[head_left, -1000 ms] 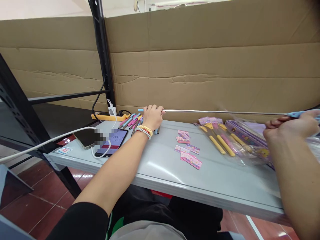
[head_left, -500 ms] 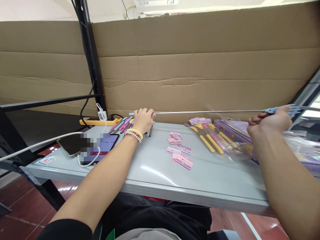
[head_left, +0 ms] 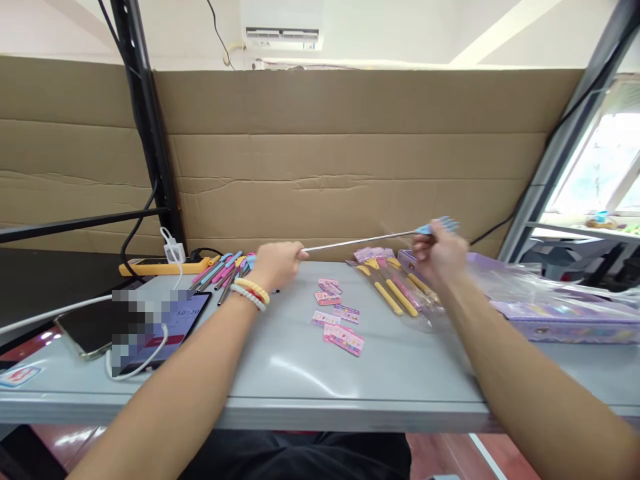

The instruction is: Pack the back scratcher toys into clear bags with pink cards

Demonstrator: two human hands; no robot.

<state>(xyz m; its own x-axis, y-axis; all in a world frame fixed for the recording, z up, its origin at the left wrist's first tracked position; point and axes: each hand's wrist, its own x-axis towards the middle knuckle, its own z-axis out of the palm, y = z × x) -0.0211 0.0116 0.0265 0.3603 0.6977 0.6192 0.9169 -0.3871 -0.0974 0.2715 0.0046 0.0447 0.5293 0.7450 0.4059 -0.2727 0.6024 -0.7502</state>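
A thin metal telescopic back scratcher [head_left: 360, 241] with a light-blue claw head stretches between my two hands above the table. My left hand [head_left: 278, 264], with bead bracelets at the wrist, is closed around its blue handle end. At the other end, my right hand [head_left: 440, 252] grips the claw head, whose blue tines poke out past the fingers. Below the rod lie several small pink and purple printed cards [head_left: 344, 338]. Just left of my right hand are yellow and pink back scratchers [head_left: 395, 293] in clear plastic bags.
Behind my left hand lies a pile of blue, pink and grey handles [head_left: 227, 267]. Two phones [head_left: 187, 317] with a white cable sit at left, near a yellow power strip [head_left: 165, 267]. Purple boxes [head_left: 575, 327] under clear plastic occupy the right. A cardboard wall [head_left: 350, 157] stands behind.
My right hand has come in towards my left, and the exposed rod between them is much shorter. Both hands keep their hold. The view has tilted up and turned right.
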